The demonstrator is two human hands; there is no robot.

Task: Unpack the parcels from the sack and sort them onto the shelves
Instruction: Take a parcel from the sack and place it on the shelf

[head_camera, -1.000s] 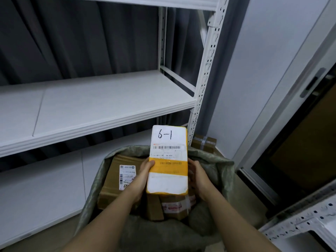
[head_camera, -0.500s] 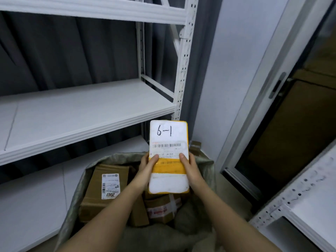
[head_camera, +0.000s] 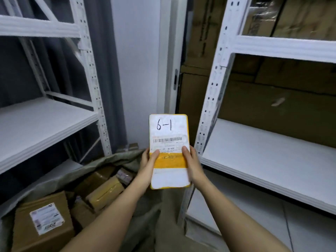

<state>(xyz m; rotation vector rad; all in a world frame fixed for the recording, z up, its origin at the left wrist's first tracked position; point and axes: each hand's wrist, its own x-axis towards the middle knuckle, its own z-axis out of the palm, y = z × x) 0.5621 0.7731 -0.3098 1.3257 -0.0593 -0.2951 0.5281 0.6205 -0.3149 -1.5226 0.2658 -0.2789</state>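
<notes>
Both hands grip the yellow parcel by its long edges: the left hand has its thumb pressed on the front face at the orange band, fingers wrapped behind, and the right hand mirrors it on the opposite edge. Both forearms reach forward and up from the bottom of the view, holding the parcel upright with its face turned toward the camera. Its white label carries handwritten "6-1" at the top, a barcode below that, and small print reading "J6-S04". Below and left of the parcel lies the open sack, with brown cardboard boxes inside; the nearest box bears a white sticker printed "2097". White shelves stand on either side of the parcel: the left shelf and the right shelf.
</notes>
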